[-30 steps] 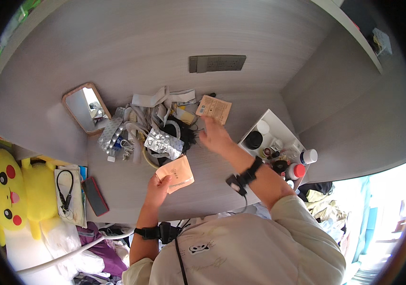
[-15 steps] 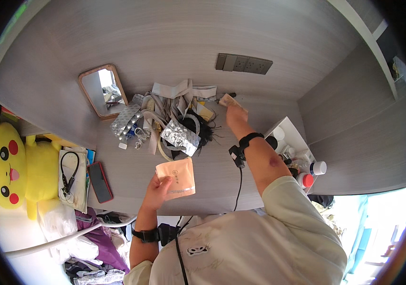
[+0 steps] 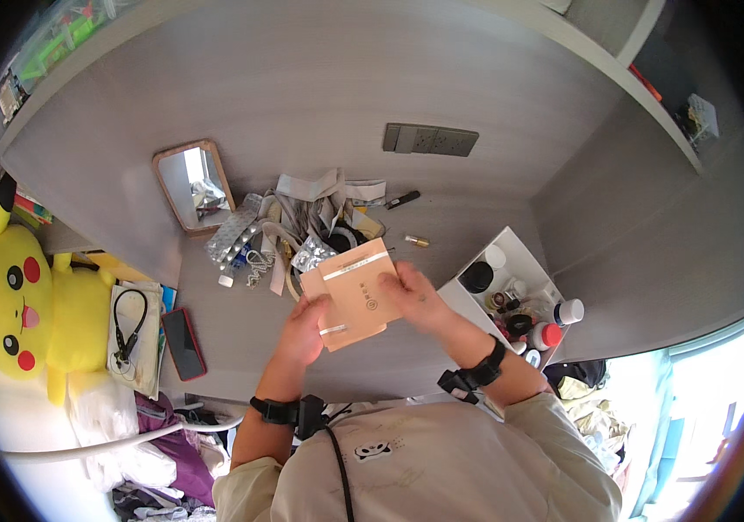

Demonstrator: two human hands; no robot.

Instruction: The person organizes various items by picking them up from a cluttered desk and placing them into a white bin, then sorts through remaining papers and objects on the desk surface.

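Two flat peach-coloured packets overlap above the front of the desk. My right hand (image 3: pixel 415 297) is closed on the edge of the upper packet (image 3: pixel 359 280), which carries a white stripe and small dark print. Beneath it the other packet (image 3: pixel 312 282) is pinched in my left hand (image 3: pixel 306 329), thumb on top. Just behind them lies a jumbled pile of pale grey straps (image 3: pixel 311 188), with blister packs (image 3: pixel 237 224) and a crumpled silver sheet (image 3: pixel 313 252), partly hidden by the packets.
A wood-framed mirror (image 3: pixel 191 187) leans at the back left. A phone (image 3: pixel 183 344) lies at the left front, near a yellow plush toy (image 3: pixel 20 304). On the right stands a white box (image 3: pixel 511 248) of bottles and jars. A small gold-capped vial (image 3: pixel 417 240) and a black stick (image 3: pixel 403 199) lie behind.
My right hand has come back from the rear of the desk with its packet and laid it over the one in my left hand. The vial is now in sight.
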